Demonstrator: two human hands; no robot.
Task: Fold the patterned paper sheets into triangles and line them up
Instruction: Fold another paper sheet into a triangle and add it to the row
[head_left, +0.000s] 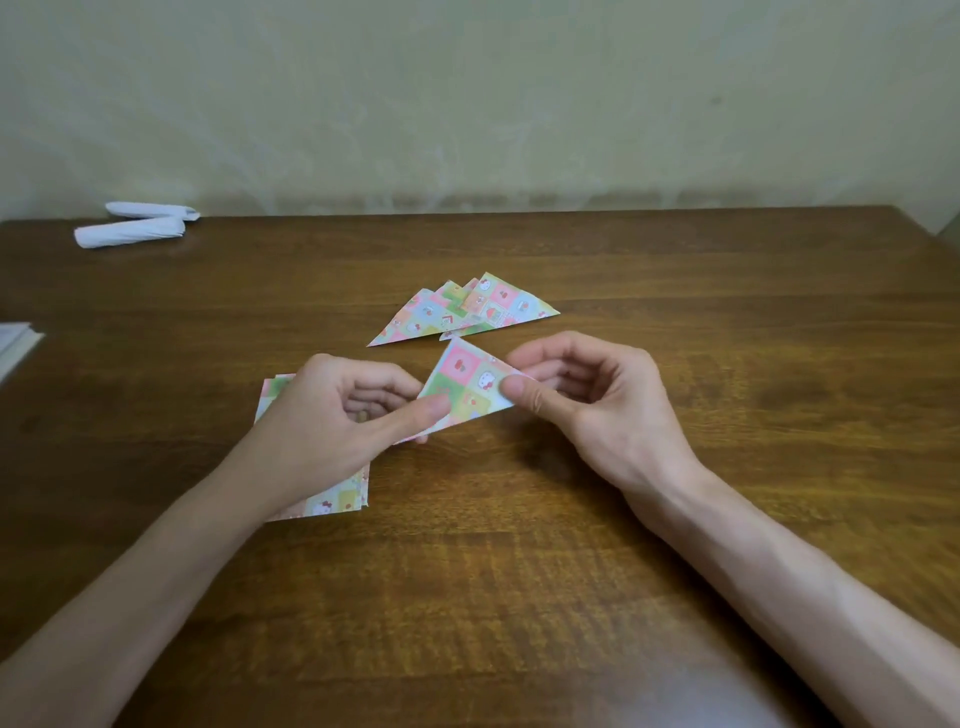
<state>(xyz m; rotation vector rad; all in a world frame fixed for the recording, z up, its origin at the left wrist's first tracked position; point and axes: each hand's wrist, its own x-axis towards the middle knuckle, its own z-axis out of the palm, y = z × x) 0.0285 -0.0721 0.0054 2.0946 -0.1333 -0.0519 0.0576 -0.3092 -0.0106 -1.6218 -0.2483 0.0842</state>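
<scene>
Both hands met over the middle of the table, gripping one folded triangle (467, 387) between them. Left hand (343, 410) pinched the triangle's lower left corner, thumb flat on the patterned face, other fingers curled behind the paper. Right hand (587, 395) pinched the right corner between thumb and forefinger, remaining fingers loosely curled underneath and holding nothing else. Triangle sat tilted, apex pointing up and away from the person, long edge running from the left thumb up to the right thumb. Pattern showed pink, green and yellow squares with small cartoon figures. Could not tell whether the lower edge touched the wood.

Under the left hand and wrist lay a stack of flat sheets (337, 501) in the same pattern, mostly hidden by the arm, only a top corner and the bottom edge visible; sheet count unclear.

Just beyond the held triangle a pile of finished triangles (467, 309) rested on the table, overlapping and fanned, apexes pointing away; exact number unclear, near the held one but not touching it.

Brown wooden table (519, 571) carried everything. Far left corner held two white paper rolls (130, 231), side by side, well apart from the patterned paper. A white object (15, 343) was cut off at the left edge, unidentifiable. Pale wall (467, 104) stood behind the table
</scene>
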